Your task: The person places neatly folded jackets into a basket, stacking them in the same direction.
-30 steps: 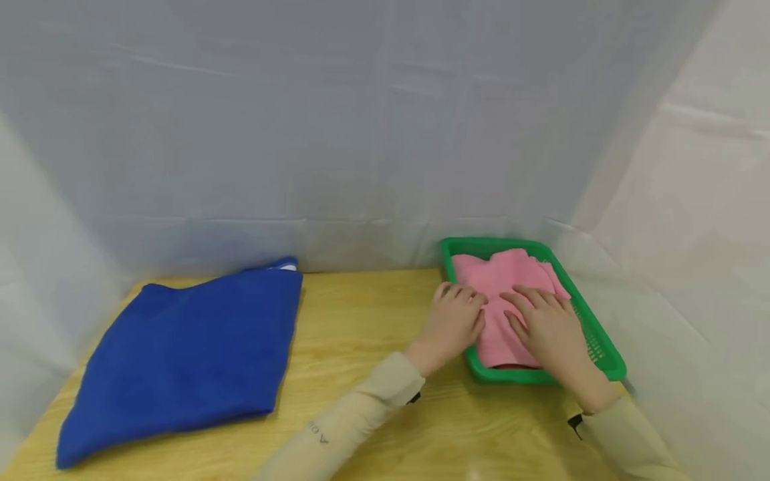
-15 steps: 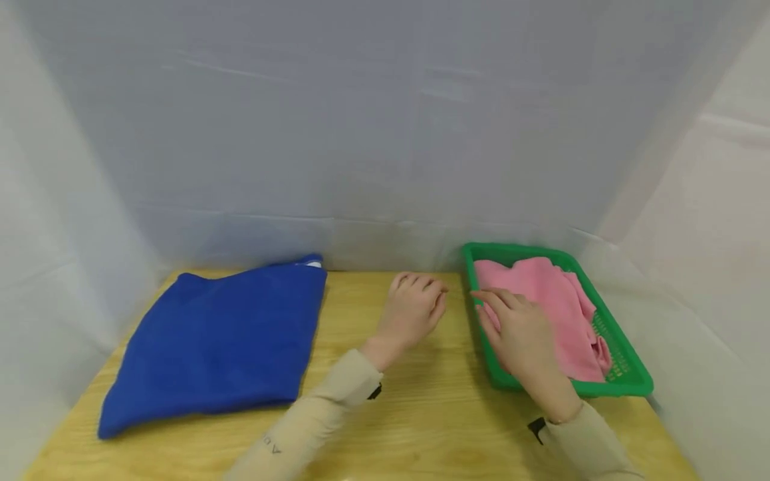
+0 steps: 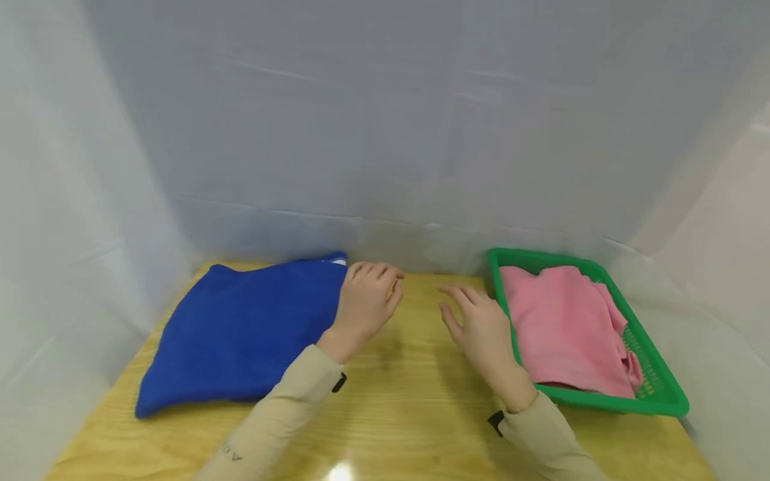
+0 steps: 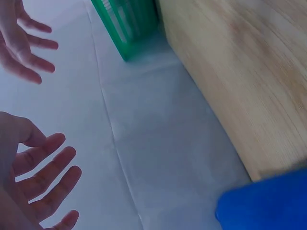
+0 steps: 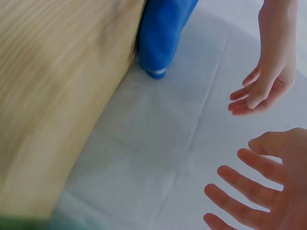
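Observation:
My left hand (image 3: 365,300) hangs in the air beside the right edge of a folded blue cloth (image 3: 246,334), its fingers loosely bent around nothing. The right hand (image 3: 484,334) is over the wooden table just left of a green plastic basket (image 3: 658,374), likewise holding nothing. Inside that basket lies a folded pink cloth (image 3: 565,327), with a rumpled bit at its right side. Both wrist views show the fingers spread and relaxed: the left hand (image 4: 38,182) in the left wrist view, the right hand (image 5: 264,187) in the right wrist view.
The wooden table (image 3: 409,407) stands against a pale sheet wall (image 3: 385,133), with sheets also at left and right. At the table's right end sits the basket, close to the sheet. A small white patch (image 3: 340,262) shows at the blue cloth's back corner.
Both hands have come off the pink cloth in the basket and moved left, the left hand as far as the blue cloth's edge. The head view has swung left.

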Tool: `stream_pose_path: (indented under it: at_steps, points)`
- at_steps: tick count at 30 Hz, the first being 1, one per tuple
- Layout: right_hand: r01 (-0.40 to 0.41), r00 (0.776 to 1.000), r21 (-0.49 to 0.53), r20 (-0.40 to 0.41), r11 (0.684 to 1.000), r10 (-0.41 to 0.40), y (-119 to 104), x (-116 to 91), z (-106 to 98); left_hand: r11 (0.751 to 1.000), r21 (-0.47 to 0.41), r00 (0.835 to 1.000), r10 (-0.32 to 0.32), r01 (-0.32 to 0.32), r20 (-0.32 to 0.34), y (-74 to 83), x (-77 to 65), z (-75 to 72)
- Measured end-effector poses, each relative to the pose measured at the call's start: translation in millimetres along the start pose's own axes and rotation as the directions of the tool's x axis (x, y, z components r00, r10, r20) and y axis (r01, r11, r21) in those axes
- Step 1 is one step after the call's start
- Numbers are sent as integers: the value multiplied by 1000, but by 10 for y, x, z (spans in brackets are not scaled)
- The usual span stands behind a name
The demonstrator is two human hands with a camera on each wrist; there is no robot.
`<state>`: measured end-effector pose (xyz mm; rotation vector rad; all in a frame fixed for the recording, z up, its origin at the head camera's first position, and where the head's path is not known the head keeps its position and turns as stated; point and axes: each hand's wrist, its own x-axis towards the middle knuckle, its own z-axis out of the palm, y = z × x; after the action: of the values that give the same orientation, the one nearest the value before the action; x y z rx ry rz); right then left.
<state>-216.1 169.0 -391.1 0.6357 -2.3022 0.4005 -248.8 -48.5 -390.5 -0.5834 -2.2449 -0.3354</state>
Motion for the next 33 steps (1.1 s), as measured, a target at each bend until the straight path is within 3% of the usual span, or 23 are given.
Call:
stream_pose_path:
  at_steps: [7, 15, 27, 33]
  points:
    - [-54, 994, 27, 98, 998, 51, -142, 10, 250, 997, -5, 997, -73, 73, -12, -354, -189, -156]
    - [-11, 989, 38, 150, 999, 5, -356, 38, 439, 985, 17, 985, -173, 173, 0, -771, -448, -384]
    - [-88, 945, 73, 321, 993, 60, -660, 75, 733, 967, 72, 969, -246, 245, 5, -1490, -985, -825]
    - [-88, 920, 94, 389, 992, 44, -798, 55, 875, 943, 116, 947, -320, 313, 38, -1790, -1313, -1003]
